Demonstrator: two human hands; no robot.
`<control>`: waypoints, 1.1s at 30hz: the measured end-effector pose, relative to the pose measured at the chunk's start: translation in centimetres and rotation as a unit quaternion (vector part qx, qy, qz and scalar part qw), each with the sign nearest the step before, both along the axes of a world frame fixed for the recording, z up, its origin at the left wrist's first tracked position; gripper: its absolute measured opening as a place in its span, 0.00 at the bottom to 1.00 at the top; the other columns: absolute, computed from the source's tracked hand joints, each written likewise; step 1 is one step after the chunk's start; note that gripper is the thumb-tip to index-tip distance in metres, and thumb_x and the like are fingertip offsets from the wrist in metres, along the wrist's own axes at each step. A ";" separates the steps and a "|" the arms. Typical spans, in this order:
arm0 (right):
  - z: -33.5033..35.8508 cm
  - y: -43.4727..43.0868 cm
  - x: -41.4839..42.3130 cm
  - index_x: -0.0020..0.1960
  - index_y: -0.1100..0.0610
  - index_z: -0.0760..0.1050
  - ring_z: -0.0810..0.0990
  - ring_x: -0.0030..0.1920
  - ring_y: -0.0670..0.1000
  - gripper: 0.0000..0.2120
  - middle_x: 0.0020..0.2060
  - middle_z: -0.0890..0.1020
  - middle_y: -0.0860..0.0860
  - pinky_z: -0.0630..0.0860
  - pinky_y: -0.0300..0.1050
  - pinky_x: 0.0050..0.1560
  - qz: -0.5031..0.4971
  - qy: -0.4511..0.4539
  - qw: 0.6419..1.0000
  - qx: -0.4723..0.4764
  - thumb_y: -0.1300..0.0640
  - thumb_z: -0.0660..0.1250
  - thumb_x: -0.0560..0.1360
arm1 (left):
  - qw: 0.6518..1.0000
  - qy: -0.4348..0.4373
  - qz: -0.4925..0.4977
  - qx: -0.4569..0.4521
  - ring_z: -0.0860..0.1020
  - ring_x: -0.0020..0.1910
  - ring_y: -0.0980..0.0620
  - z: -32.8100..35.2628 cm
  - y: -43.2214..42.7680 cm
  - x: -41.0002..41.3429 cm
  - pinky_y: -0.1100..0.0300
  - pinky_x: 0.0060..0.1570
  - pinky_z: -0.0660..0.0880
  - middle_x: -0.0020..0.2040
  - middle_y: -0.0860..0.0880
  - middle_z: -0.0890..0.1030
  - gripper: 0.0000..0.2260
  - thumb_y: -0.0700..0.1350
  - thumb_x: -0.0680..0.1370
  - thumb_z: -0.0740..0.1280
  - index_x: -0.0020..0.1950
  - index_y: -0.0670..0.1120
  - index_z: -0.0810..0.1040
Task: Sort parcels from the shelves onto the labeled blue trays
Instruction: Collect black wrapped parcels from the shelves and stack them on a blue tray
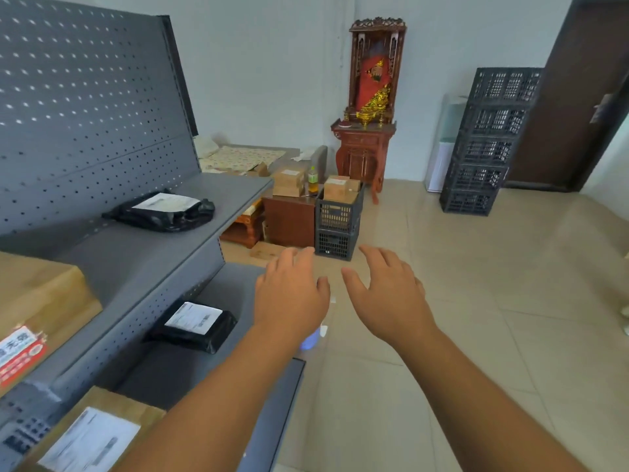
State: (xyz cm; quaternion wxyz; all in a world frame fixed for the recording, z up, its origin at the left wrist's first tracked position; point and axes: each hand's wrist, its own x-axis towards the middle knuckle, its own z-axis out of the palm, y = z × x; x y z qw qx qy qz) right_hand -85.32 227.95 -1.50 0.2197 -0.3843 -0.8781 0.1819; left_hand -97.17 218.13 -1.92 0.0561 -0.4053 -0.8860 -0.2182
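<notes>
Hands: left hand [291, 294] & right hand [388, 298] both open, fingers spread and relaxed, palms down, holding nothing. Side by side, not touching, out over the tiled floor [476, 335] just past the right end of the shelving unit [85, 97].

Parcels in view, qty 4, all on shelves:
1. Upper black mailer [160, 212]: top shelf, near the pegboard back, white label up.
2. Lower black mailer [194, 325]: middle shelf, toward its front edge, label up. Nearest parcel to the left hand, but apart from it.
3. Cardboard box [41, 294]: left end of a shelf, red/white sticker on its front.
4. Kraft parcel [92, 434]: bottom shelf, near left corner, white label up, partly under the left forearm.

Blue trays: not in view. Small bluish patch [311, 338] on the floor under the left wrist, too hidden to ID.

Step (judged): pick stage, no parcel in hand, 4 parcels unsorted.

Next move (judged): swing hands left over the shelf's front edge. The lower black mailer is the likeliest pick. It's a soft bag, so grip across the body, then read the label to match a tray. Trays are out of frame, so a turn will prob. be needed.

Background: stack of black crates [486, 141], wooden shrine cabinet [371, 97], two low crates [337, 226] w/ small boxes on top, dark door [578, 97].
</notes>
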 end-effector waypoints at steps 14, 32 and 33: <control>-0.9 16.0 -16.6 0.78 0.47 0.63 0.67 0.73 0.55 0.27 0.74 0.69 0.48 0.67 0.54 0.70 0.089 0.037 0.995 -0.027 0.39 0.58 0.81 | 0.997 0.016 0.069 -0.012 0.68 0.72 0.47 -0.7 14.4 -14.3 0.48 0.66 0.68 0.74 0.51 0.68 0.23 0.54 0.82 0.60 0.77 0.53 0.64; 0.9 12.4 -38.5 0.79 0.50 0.60 0.66 0.74 0.55 0.27 0.75 0.69 0.51 0.66 0.53 0.70 0.462 0.035 0.884 -0.069 0.43 0.56 0.83 | 0.898 0.021 0.438 0.031 0.69 0.70 0.45 1.9 7.2 -26.2 0.47 0.67 0.67 0.74 0.50 0.70 0.21 0.52 0.83 0.59 0.75 0.51 0.68; 1.0 11.6 -39.5 0.79 0.50 0.60 0.66 0.74 0.55 0.27 0.75 0.69 0.51 0.66 0.53 0.70 0.469 0.031 0.880 -0.072 0.43 0.55 0.83 | 0.892 0.019 0.449 0.035 0.69 0.70 0.44 2.0 6.3 -26.9 0.47 0.67 0.67 0.74 0.50 0.70 0.21 0.52 0.83 0.59 0.76 0.51 0.68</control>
